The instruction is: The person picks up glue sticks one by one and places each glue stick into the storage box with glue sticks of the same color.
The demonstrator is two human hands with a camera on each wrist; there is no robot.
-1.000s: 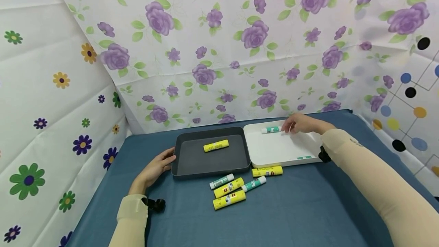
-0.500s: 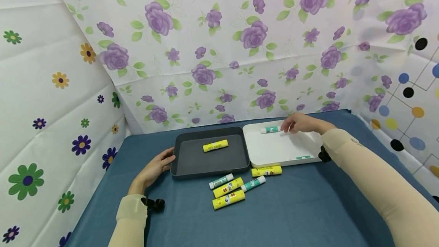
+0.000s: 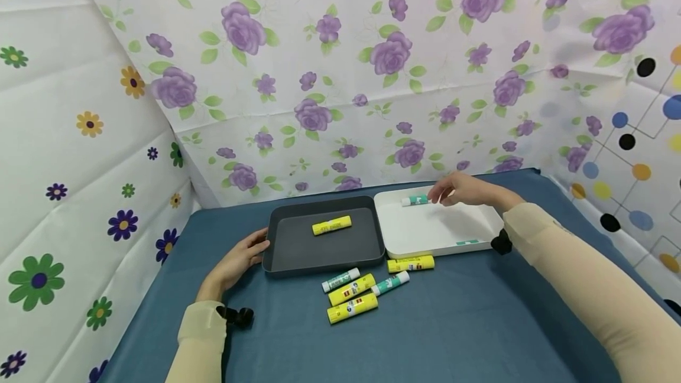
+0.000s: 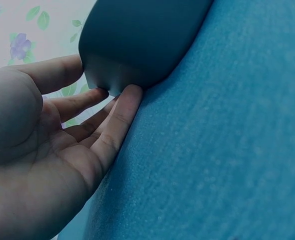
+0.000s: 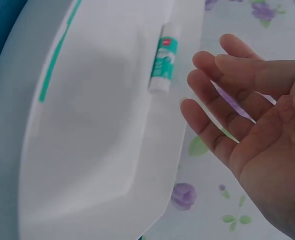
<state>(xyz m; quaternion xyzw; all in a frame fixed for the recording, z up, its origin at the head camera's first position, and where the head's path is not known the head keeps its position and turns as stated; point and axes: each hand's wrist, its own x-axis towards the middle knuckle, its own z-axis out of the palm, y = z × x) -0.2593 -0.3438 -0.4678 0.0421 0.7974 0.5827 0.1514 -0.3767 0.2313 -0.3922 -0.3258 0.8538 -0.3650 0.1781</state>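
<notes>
My left hand rests at the left end of the dark grey tray; in the left wrist view its fairly straight fingers touch the tray's outer wall. My right hand hovers over the back of the white tray, nothing in its grasp. Its loosely bent fingers stand just beside a green-and-white glue stick lying along the back wall; the right wrist view shows a gap between them and this glue stick. One yellow glue stick lies inside the grey tray.
In front of the trays several glue sticks lie on the blue cloth: yellow ones and green-and-white ones. Another yellow stick lies against the white tray's front. Flowered sheets hang behind and at the sides.
The head view has shifted slightly. My right hand's fingers have moved a little left and spread somewhat beside the green-and-white glue stick. My left hand, the trays and the glue sticks stay put.
</notes>
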